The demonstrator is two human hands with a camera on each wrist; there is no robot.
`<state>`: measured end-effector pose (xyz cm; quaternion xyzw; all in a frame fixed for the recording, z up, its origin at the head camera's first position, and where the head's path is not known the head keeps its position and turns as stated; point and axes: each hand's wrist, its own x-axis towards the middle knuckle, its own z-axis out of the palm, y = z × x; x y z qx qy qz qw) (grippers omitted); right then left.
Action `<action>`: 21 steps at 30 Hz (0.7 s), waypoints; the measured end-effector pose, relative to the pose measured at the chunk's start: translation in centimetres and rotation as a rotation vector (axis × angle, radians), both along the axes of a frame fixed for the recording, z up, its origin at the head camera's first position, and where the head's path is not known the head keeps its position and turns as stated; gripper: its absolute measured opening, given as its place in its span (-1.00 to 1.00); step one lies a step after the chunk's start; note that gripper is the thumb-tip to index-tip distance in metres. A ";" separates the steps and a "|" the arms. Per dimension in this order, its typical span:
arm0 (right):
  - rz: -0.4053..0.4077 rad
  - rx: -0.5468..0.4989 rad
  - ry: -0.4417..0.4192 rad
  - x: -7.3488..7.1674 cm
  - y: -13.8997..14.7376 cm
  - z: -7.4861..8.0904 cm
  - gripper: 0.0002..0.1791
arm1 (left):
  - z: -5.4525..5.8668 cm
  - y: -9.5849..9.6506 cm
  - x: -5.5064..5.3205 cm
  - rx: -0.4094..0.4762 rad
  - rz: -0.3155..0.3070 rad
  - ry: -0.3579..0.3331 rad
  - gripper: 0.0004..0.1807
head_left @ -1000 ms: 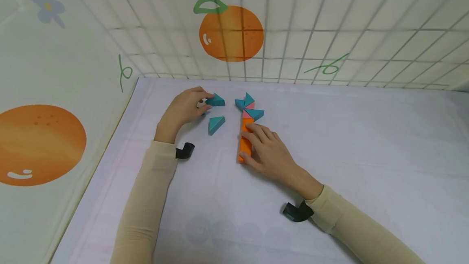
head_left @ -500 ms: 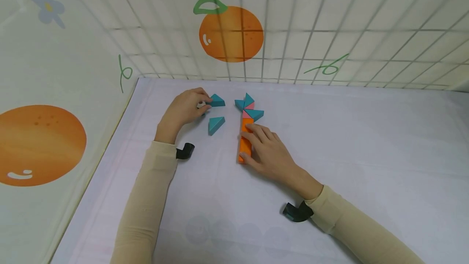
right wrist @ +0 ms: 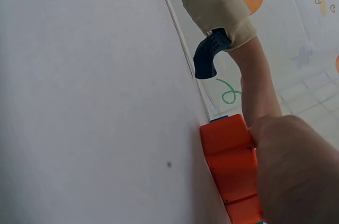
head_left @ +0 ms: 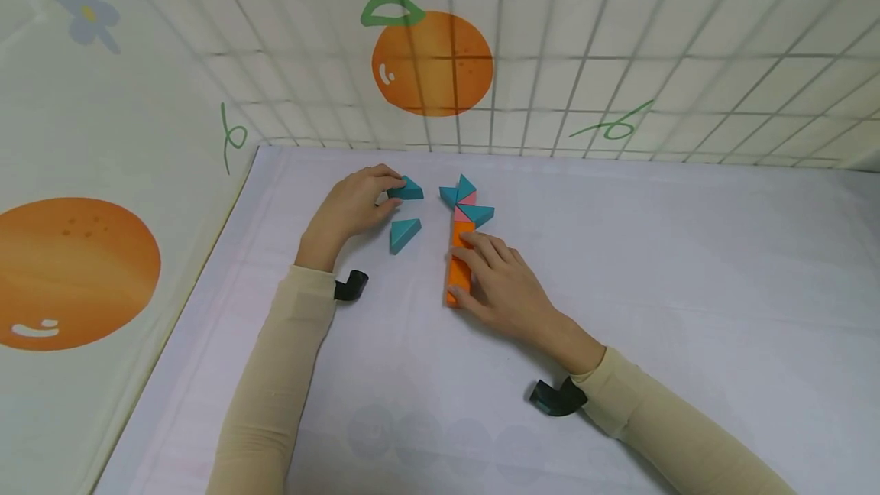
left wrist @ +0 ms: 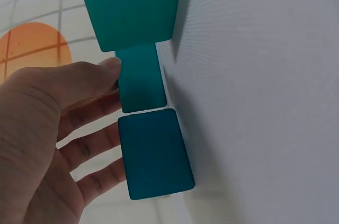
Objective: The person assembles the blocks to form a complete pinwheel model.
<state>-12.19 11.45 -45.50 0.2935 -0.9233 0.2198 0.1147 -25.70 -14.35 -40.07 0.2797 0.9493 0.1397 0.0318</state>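
My left hand pinches a teal triangular block at the far left of the table, its fingertips over the block's top. In the left wrist view the thumb lies at the edge of the middle teal block, with a third teal block below it. Nearer stands another teal triangle, separate from the hand. My right hand grips a row of orange blocks, thumb at the near end and fingers across the top. Beyond the row, teal triangles and pink triangles form a fan.
A white cloth covers the table. A grid-patterned curtain with printed oranges rises behind it. Black curved pieces stick out at both sleeve cuffs.
My left hand shifts slightly right, its fingertips closer over the teal block, and now hides the small teal bit seen under the thumb before. The right hand stays still on the orange row.
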 end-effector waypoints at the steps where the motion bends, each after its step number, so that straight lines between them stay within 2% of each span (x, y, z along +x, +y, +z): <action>1: 0.000 0.000 0.000 0.0 0.0 0.0 -0.42 | 0.0 0.1 0.0 0.002 -0.001 -0.003 -0.58; 21: 0.003 -0.002 -0.002 -0.1 0.0 -0.1 -0.41 | 0.1 2.0 0.8 -0.017 -0.046 -0.020 -0.63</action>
